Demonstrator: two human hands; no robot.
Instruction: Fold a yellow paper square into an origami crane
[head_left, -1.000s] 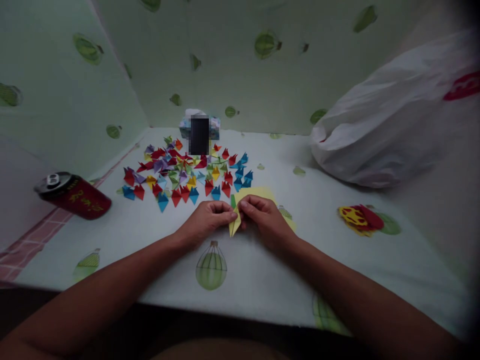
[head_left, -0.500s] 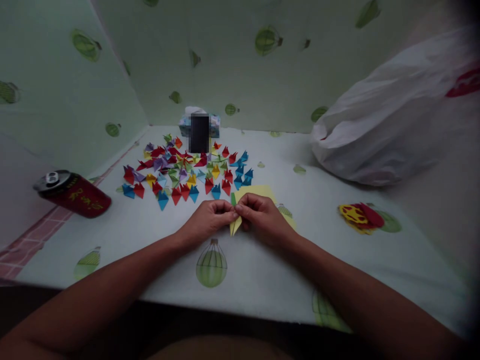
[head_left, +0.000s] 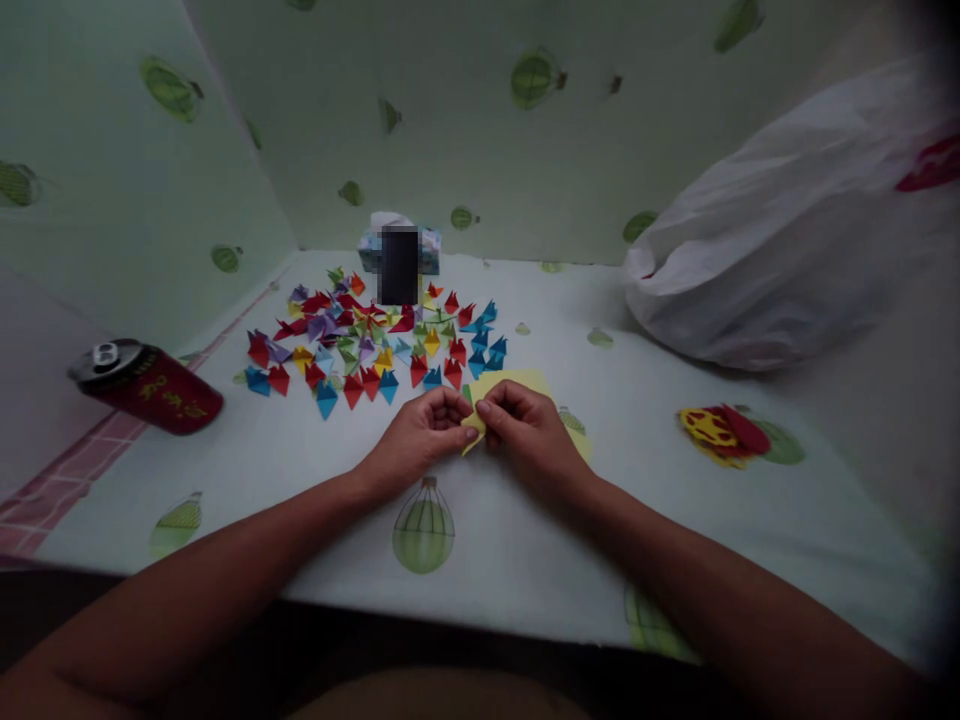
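Note:
Between my hands is a small piece of folded yellow paper point(head_left: 472, 437), partly covered by my fingers. My left hand point(head_left: 431, 428) pinches it from the left with thumb and forefinger. From the other side, my right hand point(head_left: 525, 425) grips it with bent fingers, close against the left fingertips. Yellow paper sheets point(head_left: 525, 381) lie flat on the table just behind and under my right hand. A green bit of paper point(head_left: 466, 392) shows at their left edge. Past my hands, several folded paper cranes point(head_left: 370, 384) in red, blue, yellow, green and purple are spread out.
A red drink can point(head_left: 161, 390) leans at the left. A tissue box point(head_left: 429, 250) stands at the back behind a dark, blurred rectangular object point(head_left: 399, 268). At right are a white plastic bag point(head_left: 750, 260) and red and yellow cut-out pieces point(head_left: 720, 435). A patterned cloth point(head_left: 300, 575) covers the table.
The folded yellow paper has turned and its lower tip sticks out less below my fingers. My fingers have shifted slightly on it; the things around have stayed put.

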